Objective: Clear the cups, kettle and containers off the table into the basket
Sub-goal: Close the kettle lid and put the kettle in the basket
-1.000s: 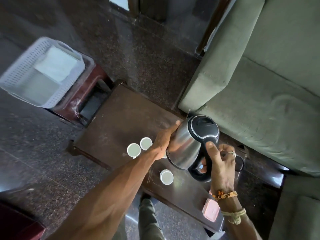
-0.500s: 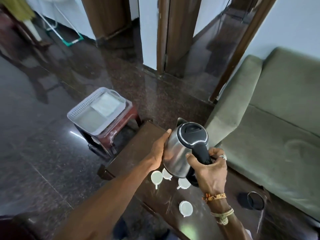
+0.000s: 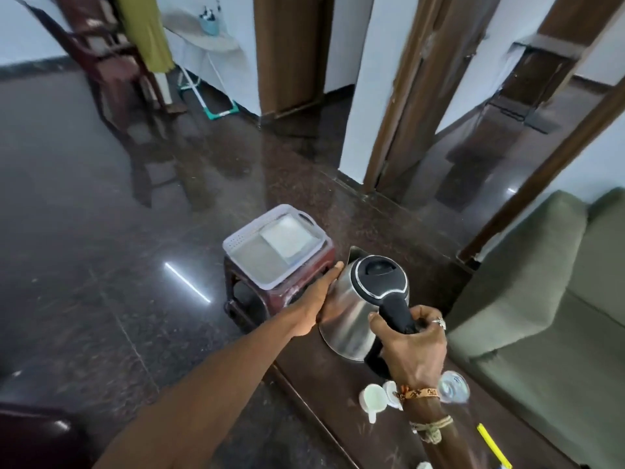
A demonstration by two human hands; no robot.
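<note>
A steel kettle (image 3: 351, 309) with a black lid and handle hangs above the far end of the dark wooden table (image 3: 324, 377). My right hand (image 3: 414, 346) grips its black handle, and my left hand (image 3: 319, 299) presses flat against its left side. Beyond it, a white perforated basket (image 3: 236, 245) rests on a dark red stool (image 3: 280, 292); a white folded item lies inside. White cups (image 3: 373, 397) stand on the table beside my right wrist, partly hidden by it.
A green sofa (image 3: 541, 299) runs along the table's right side. A clear round object (image 3: 453, 389) sits by my right wrist and a yellow pen (image 3: 493, 448) lies near the table's front. Dark polished floor spreads left; a chair (image 3: 111, 72) stands far back.
The kettle, held in both hands, has risen off the table and travelled toward the basket. The view has tilted up, so the cups now sit low in the frame.
</note>
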